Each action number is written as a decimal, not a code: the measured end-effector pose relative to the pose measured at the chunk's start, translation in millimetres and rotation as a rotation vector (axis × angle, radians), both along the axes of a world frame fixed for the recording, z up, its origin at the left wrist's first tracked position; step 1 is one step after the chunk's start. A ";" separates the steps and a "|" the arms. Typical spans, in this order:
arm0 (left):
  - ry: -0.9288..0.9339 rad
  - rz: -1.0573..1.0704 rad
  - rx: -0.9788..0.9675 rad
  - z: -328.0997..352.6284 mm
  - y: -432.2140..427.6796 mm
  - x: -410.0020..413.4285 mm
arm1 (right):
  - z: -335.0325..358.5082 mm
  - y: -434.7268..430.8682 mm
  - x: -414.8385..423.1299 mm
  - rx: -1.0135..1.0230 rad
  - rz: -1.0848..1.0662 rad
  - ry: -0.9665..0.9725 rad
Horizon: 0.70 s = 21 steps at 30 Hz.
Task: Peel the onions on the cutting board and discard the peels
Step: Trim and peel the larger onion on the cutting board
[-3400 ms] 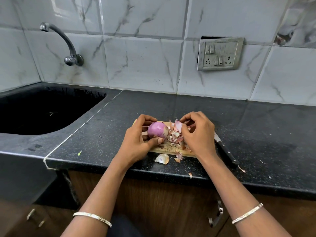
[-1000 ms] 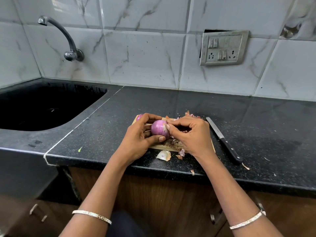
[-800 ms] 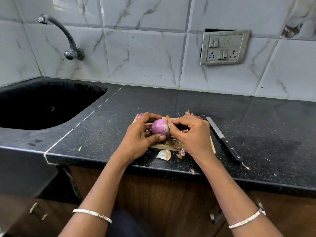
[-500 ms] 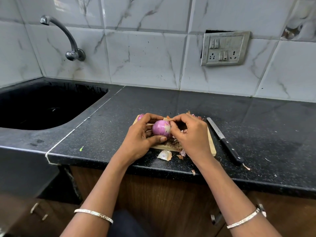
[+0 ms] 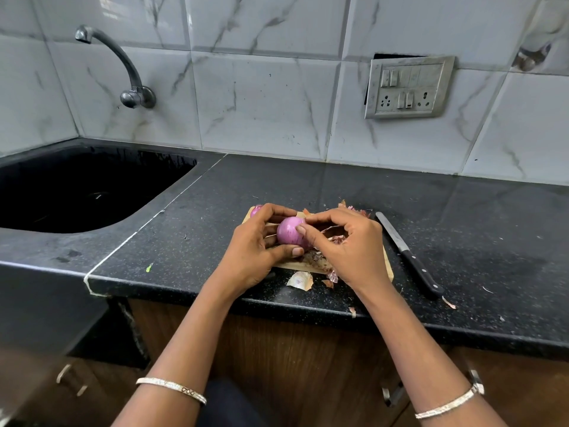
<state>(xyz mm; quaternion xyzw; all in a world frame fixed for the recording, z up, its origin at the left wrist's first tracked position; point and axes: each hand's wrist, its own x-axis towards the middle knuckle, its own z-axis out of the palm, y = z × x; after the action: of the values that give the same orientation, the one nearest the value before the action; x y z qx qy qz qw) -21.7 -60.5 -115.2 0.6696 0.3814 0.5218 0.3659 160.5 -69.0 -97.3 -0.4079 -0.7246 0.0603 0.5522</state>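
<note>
step: peel onion (image 5: pixel 289 232) | left grip (image 5: pixel 252 251): curled round onion | right grip (image 5: pixel 351 251): thumb and forefinger pinching its skin | tip: rotate onion, pull strips down over cutting board (image 5: pixel 388 270)

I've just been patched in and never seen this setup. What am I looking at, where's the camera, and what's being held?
No machine here: a person's two bare hands, filmed by one camera worn on the head, looking down. The left hand grips a purple onion over the wooden cutting board; the right hand pinches it from the right. A second onion lies at the board's far left corner. Loose peels litter board and black counter; a knife lies to the right.
</note>
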 end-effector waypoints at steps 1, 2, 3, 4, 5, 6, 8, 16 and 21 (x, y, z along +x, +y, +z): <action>0.004 0.001 0.003 0.0 0.2 -0.1 | -0.1 1.2 -0.2 -0.012 -0.001 0.005; 0.006 0.000 0.005 -0.3 0.7 -0.2 | -0.1 2.7 0.2 -0.028 0.002 0.018; 0.005 -0.001 0.006 -0.6 0.7 -0.2 | -0.3 4.4 0.8 -0.043 0.002 0.033; 0.006 -0.002 0.007 -0.9 1.1 -0.2 | -0.1 5.7 1.2 -0.055 -0.004 0.042; 0.010 -0.003 0.010 -1.0 1.0 -0.1 | -0.5 6.6 1.1 -0.064 -0.018 0.042; 0.015 -0.004 0.014 -1.2 1.5 0.1 | -0.9 7.0 0.2 -0.069 -0.037 0.029; 0.020 -0.010 0.018 -1.6 1.6 0.3 | -2.4 7.6 -2.2 -0.060 -0.086 -0.013; -0.026 -0.078 -0.001 0.1 -1.7 2.6 | -4.3 25.3 0.6 -0.264 -0.391 -0.140; -0.077 -0.063 -0.039 1.7 -2.6 1.0 | -4.5 23.7 6.7 -0.223 -0.481 -0.141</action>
<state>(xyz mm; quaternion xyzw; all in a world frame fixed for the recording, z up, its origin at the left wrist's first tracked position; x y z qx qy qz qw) -20.6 -63.1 -113.5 0.6536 0.3557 0.5279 0.4095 167.2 -45.3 -101.8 -0.6297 -0.6324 -0.0217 0.4507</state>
